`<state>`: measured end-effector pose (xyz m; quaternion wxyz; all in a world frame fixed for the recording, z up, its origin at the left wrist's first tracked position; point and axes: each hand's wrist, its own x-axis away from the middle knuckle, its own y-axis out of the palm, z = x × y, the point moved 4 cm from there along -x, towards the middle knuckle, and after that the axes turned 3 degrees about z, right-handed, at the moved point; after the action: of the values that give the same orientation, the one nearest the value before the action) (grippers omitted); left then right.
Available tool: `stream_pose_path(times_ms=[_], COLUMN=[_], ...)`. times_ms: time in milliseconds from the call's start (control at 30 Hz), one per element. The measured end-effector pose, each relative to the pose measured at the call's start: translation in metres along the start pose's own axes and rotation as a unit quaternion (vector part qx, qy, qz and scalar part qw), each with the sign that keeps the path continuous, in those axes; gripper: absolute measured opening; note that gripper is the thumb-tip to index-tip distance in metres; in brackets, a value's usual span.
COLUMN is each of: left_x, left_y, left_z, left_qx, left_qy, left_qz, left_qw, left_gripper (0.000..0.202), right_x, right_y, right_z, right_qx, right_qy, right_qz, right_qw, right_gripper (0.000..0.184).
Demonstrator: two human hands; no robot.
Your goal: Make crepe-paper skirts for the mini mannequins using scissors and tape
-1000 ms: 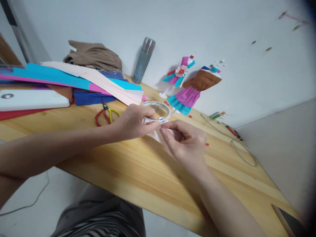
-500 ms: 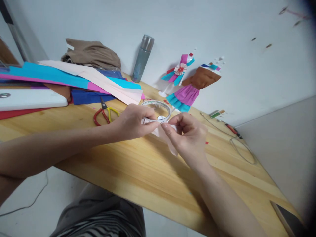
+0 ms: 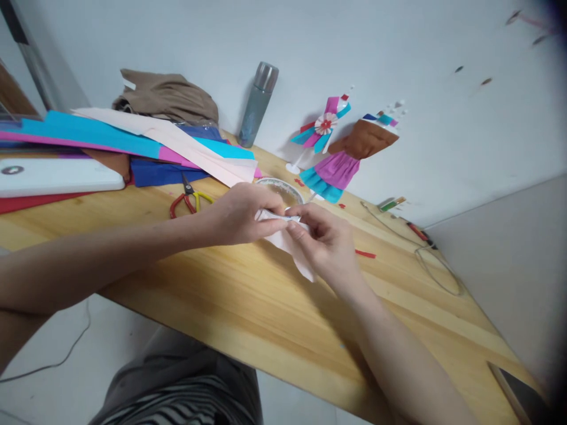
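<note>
Chief risk is judged to lie in the thin pale pink paper (image 3: 295,254), held above the table between the hands: it could be torn or creased by an uneven pull, as its upper edge is pinched between thumb and fingers of both the left hand (image 3: 248,213) and the right hand (image 3: 325,239). The tape roll (image 3: 290,188) just beyond (contact cannot be confirmed) could be knocked. The room is bounded by a pale wall (image 3: 199,35); on the wooden tabletop (image 3: 221,307) are noted stacked coloured sheets (image 3: 101,133), a flask (image 3: 257,106), scissors (image 3: 188,188) and a red strip (image 3: 365,254).
</note>
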<state>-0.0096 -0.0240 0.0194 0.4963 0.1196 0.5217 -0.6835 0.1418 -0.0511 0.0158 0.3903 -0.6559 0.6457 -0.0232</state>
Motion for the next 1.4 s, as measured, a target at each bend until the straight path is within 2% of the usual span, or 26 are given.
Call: stream_pose_path(times_ms=[33, 100, 167, 233, 300, 367, 400, 433, 500, 600, 633, 700, 833, 933, 1000, 1067, 1133, 1200, 1300, 1333, 1400], left_x=[-0.002, -0.004, -0.003, 0.002, 0.008, 0.016, 0.019, 0.023, 0.027, 0.030, 0.030, 0.031, 0.032, 0.029, 0.026, 0.022, 0.020, 0.020, 0.023, 0.023, 0.021], left_y=[-0.003, -0.012, -0.015, -0.005, 0.016, 0.033, 0.038, 0.042, 0.045, 0.045, 0.045, 0.045, 0.046, 0.044, 0.040, 0.034, 0.032, 0.034, 0.039, 0.038, 0.032], left_z=[0.001, -0.001, -0.008, -0.016, -0.017, -0.012, -0.010, -0.009, -0.007, -0.008, -0.008, -0.010, -0.016, -0.019, -0.021, -0.023, -0.024, -0.024, -0.024, -0.025, -0.029], left_qx=[0.031, 0.099, 0.194, 0.338, 0.493, 0.589, 0.607, 0.611, 0.581, 0.492, 0.469, 0.439, 0.392, 0.375, 0.375, 0.397, 0.434, 0.463, 0.489, 0.490, 0.482], left_qy=[-0.016, -0.073, -0.167, -0.272, -0.351, -0.390, -0.399, -0.406, -0.410, -0.401, -0.400, -0.410, -0.464, -0.469, -0.452, -0.415, -0.391, -0.405, -0.446, -0.453, -0.442], left_qz=[0.009, 0.066, 0.133, 0.131, 0.047, -0.006, -0.015, -0.012, -0.004, -0.006, -0.009, -0.015, -0.037, -0.056, -0.027, 0.034, 0.067, 0.043, -0.008, 0.000, 0.047], left_qw=[0.999, 0.990, 0.957, 0.892, 0.794, 0.708, 0.686, 0.679, 0.703, 0.773, 0.787, 0.799, 0.793, 0.798, 0.809, 0.818, 0.809, 0.787, 0.750, 0.745, 0.755], left_gripper=[0.014, 0.037, 0.044, 0.040, 0.039, 0.038, 0.035, 0.031, 0.020, 0.006, 0.006, 0.008, 0.009, 0.008, 0.013, 0.024, 0.022, 0.016, 0.036, 0.039, 0.036], right_x=[-0.001, -0.004, -0.005, -0.007, -0.007, -0.006, -0.005, -0.003, -0.002, -0.001, -0.002, -0.003, -0.003, -0.003, -0.003, -0.004, -0.004, -0.006, -0.009, -0.010, -0.011], right_y=[-0.001, -0.003, -0.005, -0.006, -0.003, 0.002, 0.005, 0.007, 0.011, 0.012, 0.011, 0.010, 0.008, 0.007, 0.007, 0.005, 0.004, 0.001, -0.004, -0.005, -0.006], right_z=[0.004, 0.013, 0.020, 0.024, 0.024, 0.024, 0.024, 0.024, 0.023, 0.022, 0.022, 0.023, 0.025, 0.028, 0.030, 0.030, 0.031, 0.033, 0.037, 0.038, 0.040], right_qx=[-0.031, -0.109, -0.178, -0.223, -0.245, -0.249, -0.248, -0.245, -0.240, -0.234, -0.230, -0.221, -0.199, -0.192, -0.192, -0.192, -0.192, -0.193, -0.185, -0.182, -0.179], right_qy=[0.021, 0.088, 0.154, 0.189, 0.207, 0.215, 0.217, 0.219, 0.222, 0.224, 0.222, 0.218, 0.199, 0.192, 0.192, 0.189, 0.184, 0.184, 0.190, 0.194, 0.204], right_qz=[0.011, 0.049, 0.080, 0.097, 0.103, 0.106, 0.107, 0.108, 0.111, 0.111, 0.113, 0.113, 0.116, 0.122, 0.120, 0.122, 0.127, 0.136, 0.147, 0.147, 0.139], right_qw=[0.999, 0.989, 0.969, 0.951, 0.942, 0.938, 0.938, 0.938, 0.938, 0.939, 0.941, 0.944, 0.953, 0.955, 0.955, 0.955, 0.955, 0.954, 0.953, 0.953, 0.952], right_gripper=[0.005, 0.008, 0.011, 0.014, 0.017, 0.020, 0.021, 0.021, 0.020, 0.019, 0.019, 0.018, 0.018, 0.018, 0.017, 0.016, 0.016, 0.018, 0.020, 0.020, 0.020])
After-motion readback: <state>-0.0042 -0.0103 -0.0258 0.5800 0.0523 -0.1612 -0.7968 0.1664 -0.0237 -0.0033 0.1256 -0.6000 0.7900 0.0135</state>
